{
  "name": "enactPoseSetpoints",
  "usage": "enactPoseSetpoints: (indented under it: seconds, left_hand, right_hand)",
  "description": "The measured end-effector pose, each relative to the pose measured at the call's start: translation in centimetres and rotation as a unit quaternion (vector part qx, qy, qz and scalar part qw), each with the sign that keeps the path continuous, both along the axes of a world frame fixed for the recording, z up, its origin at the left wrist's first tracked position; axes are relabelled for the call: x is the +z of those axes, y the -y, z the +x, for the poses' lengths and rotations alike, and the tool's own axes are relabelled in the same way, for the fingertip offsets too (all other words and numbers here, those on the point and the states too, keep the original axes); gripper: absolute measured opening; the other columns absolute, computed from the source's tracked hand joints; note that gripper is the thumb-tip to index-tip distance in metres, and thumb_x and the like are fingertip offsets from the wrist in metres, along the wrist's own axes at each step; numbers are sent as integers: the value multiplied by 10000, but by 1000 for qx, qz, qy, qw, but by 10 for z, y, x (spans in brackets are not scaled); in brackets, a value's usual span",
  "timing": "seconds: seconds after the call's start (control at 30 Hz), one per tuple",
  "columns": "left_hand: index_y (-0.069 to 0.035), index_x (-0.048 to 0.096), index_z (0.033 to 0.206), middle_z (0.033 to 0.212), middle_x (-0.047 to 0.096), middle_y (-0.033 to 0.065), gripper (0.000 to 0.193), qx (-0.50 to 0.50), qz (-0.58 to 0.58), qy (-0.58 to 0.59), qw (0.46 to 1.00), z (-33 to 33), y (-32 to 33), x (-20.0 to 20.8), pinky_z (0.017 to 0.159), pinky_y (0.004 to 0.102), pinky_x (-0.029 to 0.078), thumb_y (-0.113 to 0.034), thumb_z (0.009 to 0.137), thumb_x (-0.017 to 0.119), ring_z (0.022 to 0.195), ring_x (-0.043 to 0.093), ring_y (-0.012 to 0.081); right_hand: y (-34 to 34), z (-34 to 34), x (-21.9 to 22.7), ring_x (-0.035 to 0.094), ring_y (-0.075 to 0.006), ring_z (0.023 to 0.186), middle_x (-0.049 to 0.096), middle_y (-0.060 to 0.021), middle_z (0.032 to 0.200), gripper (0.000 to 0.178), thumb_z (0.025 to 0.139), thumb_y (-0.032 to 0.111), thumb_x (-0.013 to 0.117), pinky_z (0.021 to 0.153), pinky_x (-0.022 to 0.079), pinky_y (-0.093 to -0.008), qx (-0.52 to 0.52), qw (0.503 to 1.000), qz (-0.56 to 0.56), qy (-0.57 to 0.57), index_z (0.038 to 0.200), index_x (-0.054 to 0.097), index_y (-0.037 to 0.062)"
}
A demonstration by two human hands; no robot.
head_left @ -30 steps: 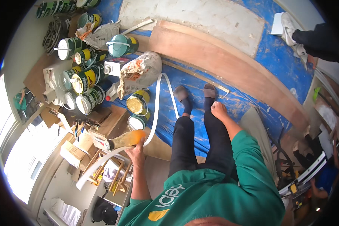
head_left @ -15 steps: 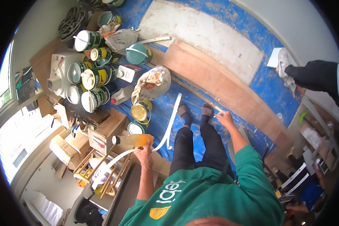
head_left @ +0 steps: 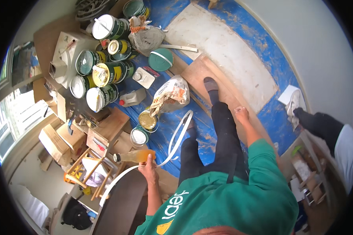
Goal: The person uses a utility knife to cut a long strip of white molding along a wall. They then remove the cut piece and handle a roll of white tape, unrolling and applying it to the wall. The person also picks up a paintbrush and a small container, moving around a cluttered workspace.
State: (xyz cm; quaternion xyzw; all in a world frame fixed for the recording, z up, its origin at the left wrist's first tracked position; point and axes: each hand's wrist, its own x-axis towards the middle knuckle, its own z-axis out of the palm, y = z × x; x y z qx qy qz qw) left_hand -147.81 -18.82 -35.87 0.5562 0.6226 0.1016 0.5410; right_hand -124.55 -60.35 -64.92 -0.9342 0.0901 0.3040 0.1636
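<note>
My left hand (head_left: 148,167) is closed around a bottle (head_left: 134,156) with orange-amber contents and a dark cap, held lying sideways. A long white flexible strip (head_left: 171,150) runs through the same hand; one end droops to the lower left, and the other loops up in front of my legs. My right hand (head_left: 242,114) is out ahead over the brown board with its fingers curled; what they hold, if anything, is too small to make out. My foot (head_left: 211,84) stands on the brown wooden board (head_left: 229,92), the other on the blue sheet.
Several paint buckets (head_left: 102,98), a plastic sack (head_left: 172,94) and a jug (head_left: 133,97) stand to the left. A pale panel (head_left: 223,55) lies on the blue floor sheet (head_left: 161,147). A wooden frame (head_left: 86,168) is at lower left. Another person's leg (head_left: 317,127) is at right.
I have stepped forward, with one foot now on the brown board. My right hand has moved ahead over the board. The bottle and white strip stay in my left hand.
</note>
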Motion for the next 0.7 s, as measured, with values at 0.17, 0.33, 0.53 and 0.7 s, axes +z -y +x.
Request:
enactPoseSetpoints:
  seconds: [0.17,0.33,0.53,0.7]
  left_hand:
    - [-32,623,917,618,501,-27,145,104,-36,-43,993,28,0,-77,470,236,322,-171,919,665,500,398,51]
    - [14,612,1040,798,626,78,305,77,-68,-65,993,48,4,-161,451,222,313,-237,882,686,516,419,54]
    - [-2,565,1098,852,609,37,345,176,-99,-71,977,39,34,-240,469,205,315,-278,917,666,536,410,31]
    - [-8,535,1166,956,633,75,382,221,-131,-18,966,22,55,-286,493,205,359,-311,949,619,590,464,51]
  right_hand:
    - [-116,111,-65,644,-416,941,677,-246,949,264,828,242,669,842,508,-475,194,978,-17,-74,955,686,12]
    - [-229,195,-181,641,-421,953,663,-266,977,253,837,195,636,856,508,-478,193,976,96,5,980,682,-10]
    - [-299,260,-327,528,-388,1195,528,-227,1297,488,861,237,661,983,452,-459,319,943,32,86,1279,532,22]
    - [-345,291,-359,560,-388,1140,558,-194,1250,477,857,218,680,946,473,-469,361,913,66,179,1270,529,33]
